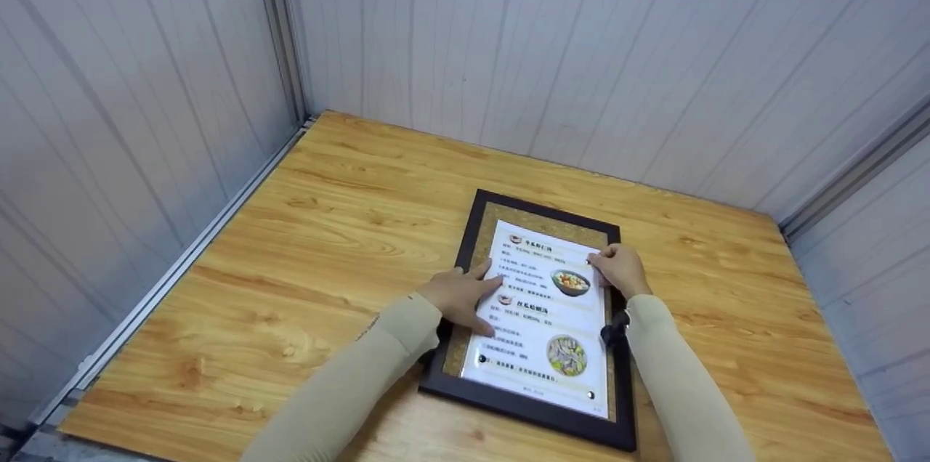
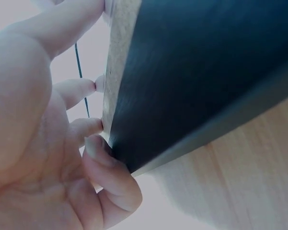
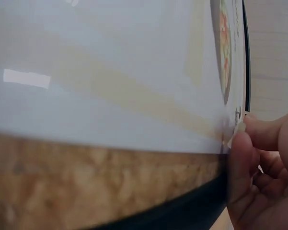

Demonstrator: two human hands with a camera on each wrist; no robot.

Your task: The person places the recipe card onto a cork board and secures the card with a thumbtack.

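A dark-framed board (image 1: pixel 523 407) lies flat on the wooden table (image 1: pixel 305 244), with a gold-brown mat and a white menu sheet (image 1: pixel 538 331) printed with text and two food pictures. My left hand (image 1: pixel 461 295) rests flat on the sheet's left side, fingers spread. In the left wrist view the left hand's fingers (image 2: pixel 93 127) touch the dark frame (image 2: pixel 196 72) at its edge. My right hand (image 1: pixel 617 269) is at the sheet's upper right corner, fingers curled. In the right wrist view the right hand (image 3: pixel 249 139) pinches the sheet (image 3: pixel 110 62) at its corner, beside a small stud.
Grey panelled walls (image 1: pixel 581 48) close the table in at the back, left and right. Bare wood lies left of the board and behind it. The board's near edge is close to the table's front edge.
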